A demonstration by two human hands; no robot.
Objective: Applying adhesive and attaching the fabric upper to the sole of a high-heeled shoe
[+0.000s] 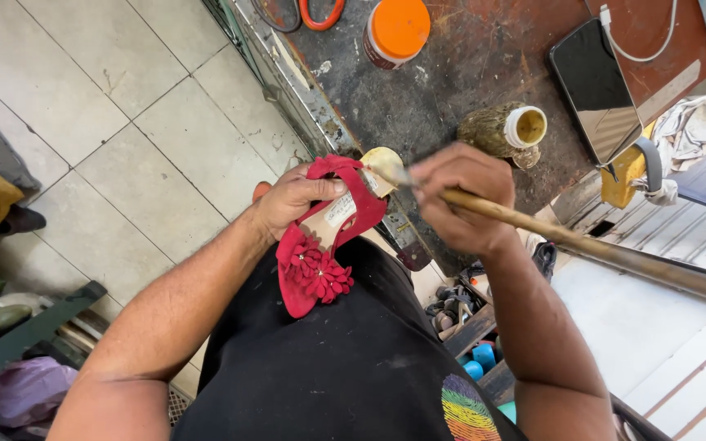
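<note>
Left hand [292,200] grips a red flowered sandal [320,245] over the lap. Right hand [455,196] clasps a long-handled brush [533,224] against its heel, near the workbench [451,65] edge.

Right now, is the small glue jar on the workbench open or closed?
Open. The jar lies tipped on the bench, with no lid on its pale mouth, showing yellowish inside.

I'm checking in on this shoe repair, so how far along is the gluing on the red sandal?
Done: the glue jar stands open on the workbench. In hand: the left hand holds the red sandal while the right hand brushes its heel end. Left: no joined sole shows yet; coverage cannot be judged.
</note>
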